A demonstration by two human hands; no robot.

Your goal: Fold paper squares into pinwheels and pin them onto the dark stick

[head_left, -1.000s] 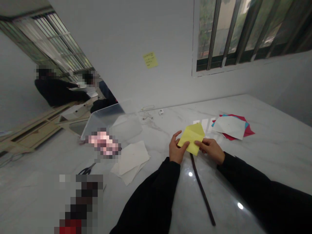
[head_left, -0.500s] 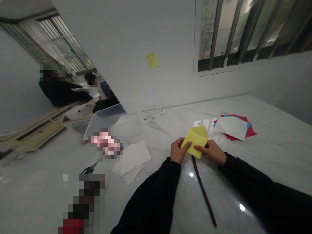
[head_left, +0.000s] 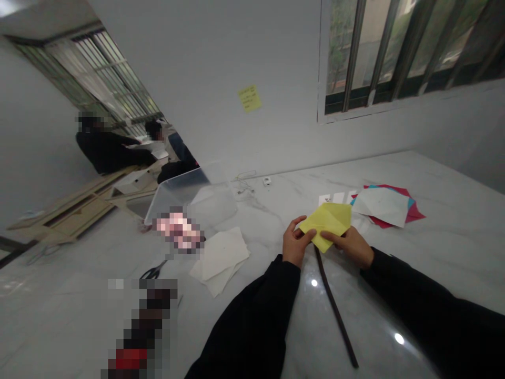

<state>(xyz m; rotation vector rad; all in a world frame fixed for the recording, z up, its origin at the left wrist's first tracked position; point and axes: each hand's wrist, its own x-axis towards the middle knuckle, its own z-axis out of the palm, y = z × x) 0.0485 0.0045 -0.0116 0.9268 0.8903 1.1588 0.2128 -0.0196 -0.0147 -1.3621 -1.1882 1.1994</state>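
Note:
Between my two hands is a folded sheet of yellow paper, held just above the marble-patterned table. My left hand grips its left side, thumb on top and fingers behind. On the lower right side, my right hand pinches it, the thumb lying over the front. Both thumbs are close together near the paper's lower point. A thin dark brown stick runs from under the paper toward the table's near side; its upper end is hidden. Whether a finger touches the stick I cannot tell.
Right of my hands lies a pile of white, blue and red paper. To the left are white sheets, dark-handled scissors and a clear plastic bin. Several people sit in the far-left background. A yellow note sticks to the wall.
The yellow paper has turned and now spreads wider to the right, its folds opened out somewhat. Both hands still hold it. The whole view has shifted slightly.

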